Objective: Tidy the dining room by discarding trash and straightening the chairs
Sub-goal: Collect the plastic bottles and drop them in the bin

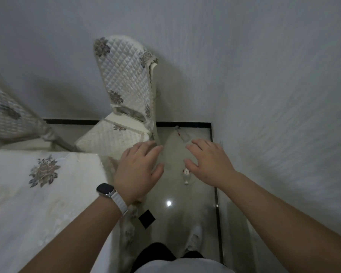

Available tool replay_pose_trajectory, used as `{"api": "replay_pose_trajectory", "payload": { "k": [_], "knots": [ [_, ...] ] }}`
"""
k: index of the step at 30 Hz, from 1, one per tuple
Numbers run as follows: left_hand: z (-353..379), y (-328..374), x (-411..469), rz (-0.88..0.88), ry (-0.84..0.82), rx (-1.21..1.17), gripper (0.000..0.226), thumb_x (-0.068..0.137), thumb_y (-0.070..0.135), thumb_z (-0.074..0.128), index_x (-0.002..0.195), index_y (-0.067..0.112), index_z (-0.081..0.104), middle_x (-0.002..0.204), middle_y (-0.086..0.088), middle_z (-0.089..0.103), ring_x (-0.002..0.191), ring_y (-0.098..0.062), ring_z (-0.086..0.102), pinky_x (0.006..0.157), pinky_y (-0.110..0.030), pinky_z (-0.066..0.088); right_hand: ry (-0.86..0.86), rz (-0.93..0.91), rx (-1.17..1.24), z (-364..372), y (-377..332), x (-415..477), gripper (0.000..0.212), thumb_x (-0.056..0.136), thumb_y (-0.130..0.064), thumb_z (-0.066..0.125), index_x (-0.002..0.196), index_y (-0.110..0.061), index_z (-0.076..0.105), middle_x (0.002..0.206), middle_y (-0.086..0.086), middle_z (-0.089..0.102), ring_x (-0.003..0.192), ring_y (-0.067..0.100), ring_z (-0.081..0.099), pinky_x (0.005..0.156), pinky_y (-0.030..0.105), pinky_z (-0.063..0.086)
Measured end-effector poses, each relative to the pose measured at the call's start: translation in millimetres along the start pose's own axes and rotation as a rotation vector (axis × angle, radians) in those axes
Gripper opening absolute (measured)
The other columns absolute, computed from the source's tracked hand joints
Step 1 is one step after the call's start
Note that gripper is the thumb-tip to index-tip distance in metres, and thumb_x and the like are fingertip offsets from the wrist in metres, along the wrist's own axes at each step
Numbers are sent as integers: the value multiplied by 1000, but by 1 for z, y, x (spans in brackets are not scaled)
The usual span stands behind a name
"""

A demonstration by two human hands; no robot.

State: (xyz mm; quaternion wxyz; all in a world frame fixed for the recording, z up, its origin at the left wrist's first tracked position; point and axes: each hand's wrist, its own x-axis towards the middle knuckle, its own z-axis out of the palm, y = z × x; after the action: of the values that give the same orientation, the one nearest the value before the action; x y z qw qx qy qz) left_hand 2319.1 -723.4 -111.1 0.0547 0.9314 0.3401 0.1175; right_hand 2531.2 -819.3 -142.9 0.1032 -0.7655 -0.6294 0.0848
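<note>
Empty, left hand (139,170) and right hand (209,162) spread above a likely bottle (186,177).

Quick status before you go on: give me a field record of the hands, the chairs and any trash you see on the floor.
hands: left hand and right hand both open, fingers spread, holding nothing
chair ahead: cream quilted floral-covered chair against the grey wall
second chair: similar quilted chair at left, only partly in view
table: white floral tablecloth at left
trash: what look like two clear red-labelled plastic bottles on the glossy floor; far bottle near the wall, near bottle just under the right hand's thumb in the view
</note>
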Motion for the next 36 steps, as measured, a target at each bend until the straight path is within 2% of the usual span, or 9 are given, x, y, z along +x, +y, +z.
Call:
{"api": "replay_pose_trajectory", "payload": {
  "k": [8, 18, 22, 27, 32, 36],
  "knots": [
    [38, -35, 77, -29, -50, -23, 45, 84, 42, 54, 122, 20, 63, 124, -3, 62, 112, -26, 57, 89, -40, 46, 6, 44, -10, 11, 51, 64, 52, 87, -50, 42, 118, -16, 65, 122, 7, 63, 108, 27, 60, 91, 40, 46],
    [126, -96, 205, 65, -155, -172, 46, 85, 43, 47, 119, 18, 64, 121, -7, 63, 107, -30, 59, 87, -42, 48, -113, 171, -117, 25, 100, 168, 52, 89, -51, 42, 124, -17, 61, 131, 8, 60, 117, 27, 57, 97, 42, 44],
    [172, -119, 248, 35, -181, -232, 48, 86, 43, 47, 122, 16, 63, 123, -8, 63, 108, -31, 59, 87, -42, 47, -145, 178, -107, 50, 120, 218, 55, 90, -51, 41, 127, -15, 59, 133, 10, 58, 117, 29, 56, 97, 43, 44],
    [280, -138, 276, -134, -180, -376, 48, 84, 43, 54, 122, 14, 63, 120, -8, 63, 105, -31, 59, 85, -41, 51, -133, 198, -3, 132, 171, 276, 56, 87, -50, 43, 125, -11, 59, 131, 12, 58, 112, 30, 58, 91, 44, 48],
    [436, -144, 282, -312, -263, -474, 52, 84, 45, 53, 123, 13, 64, 122, -8, 63, 107, -30, 61, 91, -36, 49, -181, 169, 71, 270, 248, 329, 59, 89, -51, 43, 131, -12, 55, 134, 13, 55, 116, 32, 56, 93, 46, 49],
    [557, -146, 275, -403, -330, -493, 57, 81, 51, 51, 124, 16, 63, 123, -5, 63, 108, -28, 62, 90, -39, 51, -181, 168, 94, 379, 308, 361, 62, 88, -51, 43, 133, -11, 54, 135, 15, 55, 117, 34, 55, 94, 48, 48]
  ]
}}
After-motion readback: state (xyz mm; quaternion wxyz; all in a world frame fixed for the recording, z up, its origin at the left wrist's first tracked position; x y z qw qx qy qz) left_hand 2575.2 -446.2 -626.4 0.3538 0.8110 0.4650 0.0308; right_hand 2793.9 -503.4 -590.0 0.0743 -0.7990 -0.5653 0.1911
